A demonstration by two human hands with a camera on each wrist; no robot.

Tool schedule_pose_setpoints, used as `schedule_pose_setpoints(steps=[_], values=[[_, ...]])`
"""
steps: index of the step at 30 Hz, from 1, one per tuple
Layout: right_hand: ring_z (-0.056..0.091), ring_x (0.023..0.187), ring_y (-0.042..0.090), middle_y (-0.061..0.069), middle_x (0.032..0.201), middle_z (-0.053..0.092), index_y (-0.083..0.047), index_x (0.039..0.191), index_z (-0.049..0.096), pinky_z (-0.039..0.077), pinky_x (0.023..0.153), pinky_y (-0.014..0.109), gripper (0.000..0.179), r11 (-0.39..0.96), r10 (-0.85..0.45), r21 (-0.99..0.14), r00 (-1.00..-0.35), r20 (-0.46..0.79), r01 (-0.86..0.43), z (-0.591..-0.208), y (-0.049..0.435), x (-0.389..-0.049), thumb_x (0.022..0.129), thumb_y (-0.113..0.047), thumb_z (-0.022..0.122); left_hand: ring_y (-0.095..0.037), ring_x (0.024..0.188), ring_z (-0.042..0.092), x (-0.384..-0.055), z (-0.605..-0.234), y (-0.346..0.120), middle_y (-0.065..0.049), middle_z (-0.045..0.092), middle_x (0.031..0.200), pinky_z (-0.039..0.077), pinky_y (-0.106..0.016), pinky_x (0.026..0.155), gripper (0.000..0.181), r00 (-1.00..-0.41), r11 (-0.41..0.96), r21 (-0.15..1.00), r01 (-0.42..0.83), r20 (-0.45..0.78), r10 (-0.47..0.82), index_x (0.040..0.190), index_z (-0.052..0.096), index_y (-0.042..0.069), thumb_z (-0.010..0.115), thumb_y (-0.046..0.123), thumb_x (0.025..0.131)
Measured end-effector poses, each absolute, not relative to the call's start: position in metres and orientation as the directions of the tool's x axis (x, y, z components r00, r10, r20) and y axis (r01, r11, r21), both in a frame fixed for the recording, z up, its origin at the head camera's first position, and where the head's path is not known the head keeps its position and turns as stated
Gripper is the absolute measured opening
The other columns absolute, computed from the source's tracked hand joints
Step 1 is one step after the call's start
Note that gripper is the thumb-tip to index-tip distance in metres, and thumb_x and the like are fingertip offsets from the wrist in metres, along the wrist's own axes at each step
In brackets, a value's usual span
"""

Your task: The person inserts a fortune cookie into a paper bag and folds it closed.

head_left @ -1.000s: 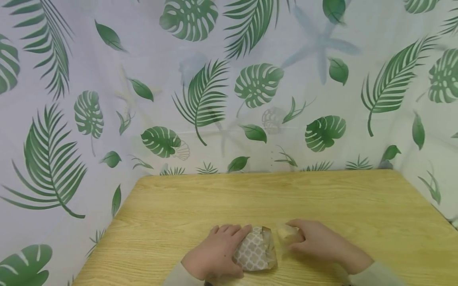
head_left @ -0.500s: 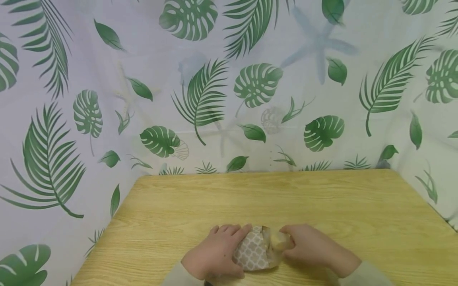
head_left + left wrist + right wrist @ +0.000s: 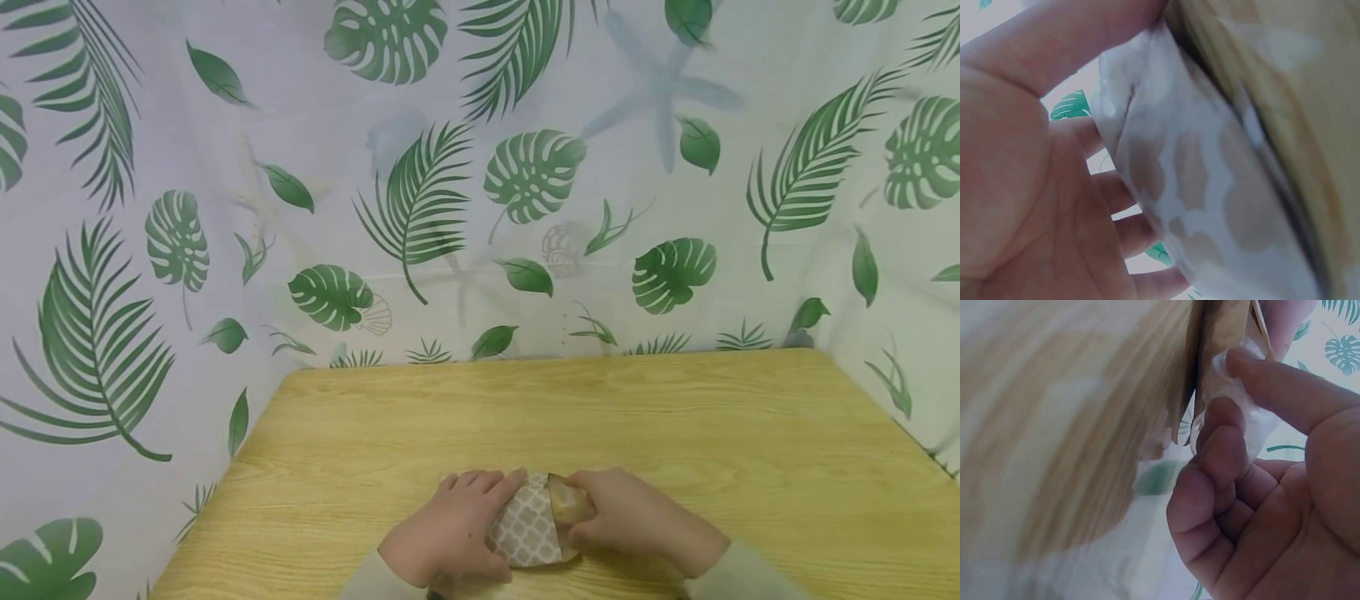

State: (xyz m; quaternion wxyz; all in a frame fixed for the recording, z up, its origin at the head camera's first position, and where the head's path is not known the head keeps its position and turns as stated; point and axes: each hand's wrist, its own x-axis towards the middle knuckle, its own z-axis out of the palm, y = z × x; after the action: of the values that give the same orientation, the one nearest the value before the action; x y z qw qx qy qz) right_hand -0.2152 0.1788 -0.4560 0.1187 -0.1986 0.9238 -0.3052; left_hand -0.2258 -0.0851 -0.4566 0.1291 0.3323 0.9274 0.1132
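The left hand (image 3: 450,533) grips a small patterned paper bag (image 3: 525,529), fingers curled over its top edge and thumb along its near side, holding it down on the surface (image 3: 675,417). The left wrist view shows the bag's white and tan print pressed against the palm and fingers (image 3: 1116,206). The right hand (image 3: 637,521) meets the bag's open right end, where its fingers pinch a pale, crumpled, clear-wrapped item (image 3: 567,502) at the bag's brown mouth. In the right wrist view the fingers (image 3: 1222,456) curl round that whitish wrapper (image 3: 1244,406), just against the brown paper edge (image 3: 1229,337); what lies inside the wrapper is too blurred to tell. Both hands sit close together at the near middle edge of the light wooden surface, touching the bag from either side. Pale sleeves (image 3: 750,579) show at the wrists. Behind and to both sides of the surface hangs a white curtain printed with green leaves (image 3: 420,200)
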Motion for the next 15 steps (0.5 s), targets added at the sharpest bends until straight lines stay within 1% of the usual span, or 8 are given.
schedule_pose_setpoints(steps=[5,7,10,15], values=[[0.053,0.055,0.011,-0.004,0.071,0.061,0.007,0.149,0.042,0.049,0.054,0.03,0.087,0.652,-0.489,-0.71,-0.863,-0.127,-0.265,-0.456,0.188,-0.215,0.084,-0.033,0.082,-0.023,0.142,0.036,-0.226,-0.456,-0.085,0.005,0.041,0.154,0.028,-0.06,0.114,0.11,-0.746,0.753,0.301,0.586,-0.163,0.646,0.162,0.023,0.031,0.088,0.046,0.074],[0.054,0.053,0.013,-0.002,0.071,0.063,0.007,0.152,0.036,0.049,0.051,0.03,0.089,0.605,-0.515,-0.759,-0.845,-0.143,-0.24,-0.456,0.195,-0.215,0.087,-0.033,0.08,-0.024,0.142,0.037,-0.226,-0.456,-0.085,0.005,0.041,0.154,0.028,-0.061,0.114,0.11,-0.744,0.752,0.299,0.588,-0.164,0.647,0.162,0.023,0.031,0.088,0.046,0.074],[0.058,0.06,0.016,-0.001,0.08,0.065,0.007,0.153,0.033,0.05,0.054,0.03,0.084,0.563,-0.525,-0.802,-0.836,-0.159,-0.201,-0.459,0.207,-0.218,0.092,-0.03,0.076,-0.024,0.143,0.036,-0.226,-0.455,-0.086,0.004,0.04,0.155,0.028,-0.061,0.114,0.11,-0.74,0.749,0.3,0.59,-0.169,0.651,0.162,0.022,0.031,0.088,0.047,0.075],[0.057,0.063,0.018,0.004,0.083,0.066,0.009,0.149,0.039,0.047,0.053,0.03,0.07,0.548,-0.488,-0.822,-0.857,-0.166,-0.153,-0.464,0.221,-0.222,0.096,-0.025,0.07,-0.025,0.143,0.036,-0.225,-0.453,-0.086,0.004,0.039,0.155,0.027,-0.061,0.114,0.11,-0.739,0.749,0.306,0.588,-0.174,0.651,0.162,0.022,0.032,0.087,0.046,0.076]])
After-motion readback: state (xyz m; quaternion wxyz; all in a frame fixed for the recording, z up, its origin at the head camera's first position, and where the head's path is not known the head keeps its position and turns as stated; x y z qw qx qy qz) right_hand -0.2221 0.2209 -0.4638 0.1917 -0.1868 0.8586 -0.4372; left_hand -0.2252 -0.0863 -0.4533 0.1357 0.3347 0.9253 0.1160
